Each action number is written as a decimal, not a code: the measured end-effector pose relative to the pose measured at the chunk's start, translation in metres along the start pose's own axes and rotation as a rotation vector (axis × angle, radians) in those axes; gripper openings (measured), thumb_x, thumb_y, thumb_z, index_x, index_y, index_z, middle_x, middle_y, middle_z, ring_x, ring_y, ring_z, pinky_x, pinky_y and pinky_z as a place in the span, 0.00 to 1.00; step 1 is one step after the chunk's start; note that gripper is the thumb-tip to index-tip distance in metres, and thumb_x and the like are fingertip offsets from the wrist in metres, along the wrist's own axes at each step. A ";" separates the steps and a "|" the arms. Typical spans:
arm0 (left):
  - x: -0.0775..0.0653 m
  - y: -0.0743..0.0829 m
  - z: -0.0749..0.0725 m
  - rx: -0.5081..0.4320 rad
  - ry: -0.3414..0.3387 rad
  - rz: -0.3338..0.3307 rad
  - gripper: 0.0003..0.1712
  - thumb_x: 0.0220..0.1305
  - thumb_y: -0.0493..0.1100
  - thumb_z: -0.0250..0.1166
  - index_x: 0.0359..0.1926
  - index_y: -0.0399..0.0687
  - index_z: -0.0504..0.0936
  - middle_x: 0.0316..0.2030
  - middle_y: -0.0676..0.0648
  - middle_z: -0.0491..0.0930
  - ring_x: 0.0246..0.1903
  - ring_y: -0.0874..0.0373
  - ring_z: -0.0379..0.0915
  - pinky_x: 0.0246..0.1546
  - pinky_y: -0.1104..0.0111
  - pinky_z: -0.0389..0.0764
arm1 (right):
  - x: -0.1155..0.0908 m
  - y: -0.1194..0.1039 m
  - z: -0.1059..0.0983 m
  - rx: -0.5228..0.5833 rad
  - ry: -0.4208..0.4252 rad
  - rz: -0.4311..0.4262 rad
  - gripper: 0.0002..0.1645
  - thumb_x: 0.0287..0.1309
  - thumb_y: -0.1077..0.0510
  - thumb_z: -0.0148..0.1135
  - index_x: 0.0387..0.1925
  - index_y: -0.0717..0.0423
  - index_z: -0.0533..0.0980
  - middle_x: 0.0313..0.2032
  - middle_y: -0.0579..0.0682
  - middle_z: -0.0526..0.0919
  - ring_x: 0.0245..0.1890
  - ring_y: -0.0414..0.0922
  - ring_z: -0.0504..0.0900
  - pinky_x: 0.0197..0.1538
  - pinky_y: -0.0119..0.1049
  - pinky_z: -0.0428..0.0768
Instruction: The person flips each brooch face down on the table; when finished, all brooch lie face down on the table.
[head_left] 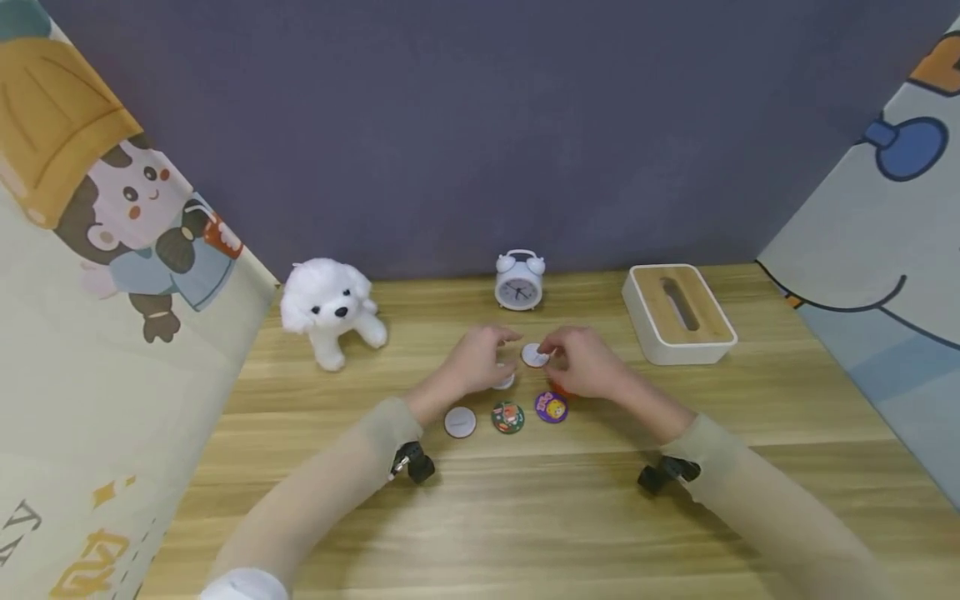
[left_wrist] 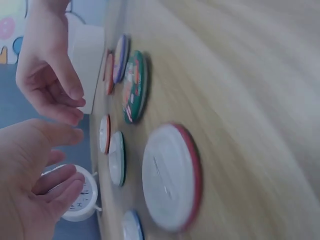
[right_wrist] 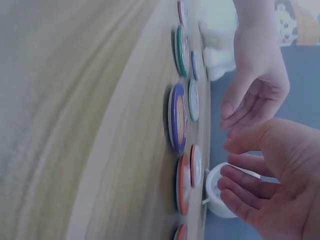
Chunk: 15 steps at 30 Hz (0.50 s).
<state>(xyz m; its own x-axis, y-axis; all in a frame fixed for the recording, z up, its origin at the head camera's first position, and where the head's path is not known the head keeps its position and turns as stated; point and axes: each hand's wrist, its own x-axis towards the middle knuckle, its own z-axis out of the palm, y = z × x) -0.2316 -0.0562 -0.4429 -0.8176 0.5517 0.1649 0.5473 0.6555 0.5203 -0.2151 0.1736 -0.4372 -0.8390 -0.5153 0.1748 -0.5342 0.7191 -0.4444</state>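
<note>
lying flat, one white-backed badge faces back-up.

PLACE: home-like desk nook | cartoon wall panels | plush dog | alarm clock | tissue box

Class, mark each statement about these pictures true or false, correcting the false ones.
1. The clock stands between the toy dog and the box. True.
2. The toy dog is black. False: it is white.
3. The purple badge lies picture side up. True.
4. The left hand grips the clock. False: the clock stands on the table, untouched.
5. The box is nearer the right hand than the left. True.
</note>
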 end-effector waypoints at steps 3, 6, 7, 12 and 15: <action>-0.012 0.001 -0.008 0.027 -0.011 0.037 0.25 0.62 0.39 0.75 0.59 0.36 0.86 0.53 0.38 0.89 0.49 0.46 0.87 0.55 0.57 0.88 | -0.005 -0.009 -0.002 0.023 -0.028 -0.039 0.15 0.52 0.65 0.74 0.44 0.63 0.86 0.41 0.57 0.91 0.40 0.52 0.90 0.46 0.45 0.90; -0.026 0.005 -0.014 0.026 -0.030 0.044 0.24 0.61 0.41 0.76 0.57 0.37 0.87 0.50 0.39 0.90 0.47 0.47 0.87 0.51 0.59 0.88 | -0.010 -0.018 0.000 0.030 -0.054 -0.064 0.15 0.54 0.64 0.75 0.44 0.62 0.86 0.41 0.56 0.91 0.39 0.51 0.90 0.44 0.42 0.90; -0.031 0.006 -0.014 0.027 -0.044 0.044 0.24 0.61 0.42 0.77 0.57 0.38 0.88 0.50 0.40 0.90 0.47 0.48 0.87 0.51 0.60 0.89 | -0.011 -0.021 0.001 0.022 -0.057 -0.082 0.14 0.54 0.63 0.76 0.44 0.62 0.86 0.40 0.55 0.91 0.39 0.50 0.90 0.44 0.41 0.90; -0.052 0.009 -0.011 0.025 -0.107 0.019 0.23 0.61 0.45 0.78 0.56 0.40 0.89 0.49 0.42 0.91 0.45 0.51 0.88 0.49 0.62 0.89 | -0.019 -0.034 0.010 -0.012 -0.062 -0.159 0.12 0.54 0.63 0.76 0.42 0.58 0.87 0.38 0.51 0.91 0.39 0.47 0.89 0.43 0.39 0.88; -0.064 0.009 -0.007 0.035 -0.111 0.014 0.23 0.60 0.46 0.78 0.54 0.41 0.90 0.47 0.43 0.92 0.43 0.53 0.87 0.51 0.61 0.88 | -0.024 -0.041 0.016 0.005 -0.069 -0.206 0.12 0.53 0.64 0.75 0.42 0.58 0.87 0.36 0.49 0.91 0.37 0.45 0.88 0.42 0.37 0.86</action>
<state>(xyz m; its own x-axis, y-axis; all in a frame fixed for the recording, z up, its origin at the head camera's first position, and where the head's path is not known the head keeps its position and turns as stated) -0.1760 -0.0889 -0.4430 -0.7861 0.6132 0.0774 0.5660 0.6639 0.4888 -0.1716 0.1486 -0.4374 -0.7031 -0.6818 0.2020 -0.6928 0.5929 -0.4103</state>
